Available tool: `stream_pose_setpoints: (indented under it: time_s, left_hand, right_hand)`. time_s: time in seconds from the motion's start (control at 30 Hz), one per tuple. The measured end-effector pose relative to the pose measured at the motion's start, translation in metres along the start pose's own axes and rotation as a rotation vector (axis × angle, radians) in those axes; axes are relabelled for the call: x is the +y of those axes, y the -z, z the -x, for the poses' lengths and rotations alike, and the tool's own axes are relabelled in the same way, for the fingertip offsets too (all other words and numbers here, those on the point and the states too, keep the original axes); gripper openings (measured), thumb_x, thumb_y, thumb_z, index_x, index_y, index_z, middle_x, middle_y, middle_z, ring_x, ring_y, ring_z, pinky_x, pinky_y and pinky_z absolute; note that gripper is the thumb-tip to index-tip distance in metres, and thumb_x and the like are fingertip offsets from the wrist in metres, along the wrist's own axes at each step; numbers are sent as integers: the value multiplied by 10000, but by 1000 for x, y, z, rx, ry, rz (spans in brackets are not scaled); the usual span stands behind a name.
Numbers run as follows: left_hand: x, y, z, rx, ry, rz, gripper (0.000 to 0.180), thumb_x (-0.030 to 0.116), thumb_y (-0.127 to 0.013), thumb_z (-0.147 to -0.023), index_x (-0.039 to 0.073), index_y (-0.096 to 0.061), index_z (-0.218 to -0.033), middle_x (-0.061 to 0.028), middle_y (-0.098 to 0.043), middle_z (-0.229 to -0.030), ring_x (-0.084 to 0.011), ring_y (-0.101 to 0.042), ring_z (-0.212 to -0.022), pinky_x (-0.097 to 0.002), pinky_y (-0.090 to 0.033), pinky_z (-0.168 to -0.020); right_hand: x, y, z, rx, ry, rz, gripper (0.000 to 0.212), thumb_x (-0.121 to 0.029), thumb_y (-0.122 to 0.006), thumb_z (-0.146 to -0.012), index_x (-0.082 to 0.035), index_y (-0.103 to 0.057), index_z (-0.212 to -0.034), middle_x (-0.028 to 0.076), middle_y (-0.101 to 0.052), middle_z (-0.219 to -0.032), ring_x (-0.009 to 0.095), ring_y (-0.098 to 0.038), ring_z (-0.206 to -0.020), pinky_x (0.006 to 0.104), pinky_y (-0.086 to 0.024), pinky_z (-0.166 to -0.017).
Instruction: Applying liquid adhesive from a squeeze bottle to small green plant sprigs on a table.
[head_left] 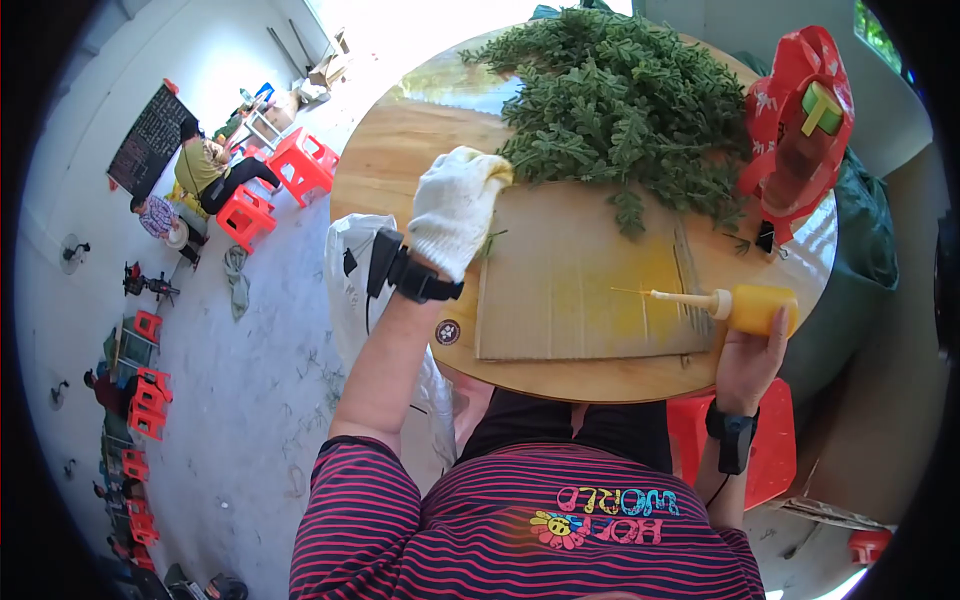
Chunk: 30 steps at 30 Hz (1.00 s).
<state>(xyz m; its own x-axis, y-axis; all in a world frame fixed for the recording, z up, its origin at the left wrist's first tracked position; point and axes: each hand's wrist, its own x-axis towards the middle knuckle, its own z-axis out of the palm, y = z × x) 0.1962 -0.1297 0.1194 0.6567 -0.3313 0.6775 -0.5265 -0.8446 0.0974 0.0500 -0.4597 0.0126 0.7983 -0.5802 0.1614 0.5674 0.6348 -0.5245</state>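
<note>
My right hand [748, 368] is wrapped round a yellow squeeze bottle [762, 309] with a long pale nozzle, which lies sideways and points left over the cardboard sheet [530, 300]. A thin yellow line extends from the nozzle's tip. Yellow staining covers the right part of the cardboard. My left hand [455, 205], in a white knitted glove with yellowed fingertips, is curled closed above the sheet's upper left corner. What its fingers hold, if anything, is hidden. Beyond the cardboard lies a large heap of green leafy sprigs [630, 100], close to the gloved fingers.
Everything rests on a round wooden table [380, 160]. A red plastic bag [800, 130] with a green-and-yellow tape roll [822, 108] stands at the right. White plastic [355, 270] hangs at the left edge. Red stools [245, 218] and several people are farther left.
</note>
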Motion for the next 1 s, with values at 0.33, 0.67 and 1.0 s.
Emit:
stream_pose_setpoints:
  time_s: [0.33, 0.67, 1.0]
  left_hand:
    - [9, -81, -59, -205, 164, -32, 161, 215, -611, -780, 92, -652, -876, -113, -621, -836, -294, -594, -814, -368, -469, -716]
    - [-1, -42, -61, 51, 134, 288, 135, 121, -611, -781, 85, -671, -897, -83, -622, -812, -228, -610, -807, -312, -475, -723]
    - [32, -1, -63, -764, -403, 457, 107, 95, -595, -779, 111, -670, -853, -62, -613, -824, -214, -601, -805, -313, -480, -709]
  right_hand:
    - [0, -5, 1, -78, -31, 1, 279, -207, -513, -919, -47, -502, -1147, 59, -574, -1084, 179, -552, -1015, 348, -425, -925]
    - [-2, -1, 1, -97, -36, -48, 273, -201, -516, -917, -47, -509, -1142, 55, -575, -1084, 177, -552, -1013, 348, -428, -920]
    - [-1, 7, -7, 48, -96, -254, 276, -257, -524, -912, -68, -522, -1114, 63, -584, -1092, 212, -550, -1026, 384, -417, -925]
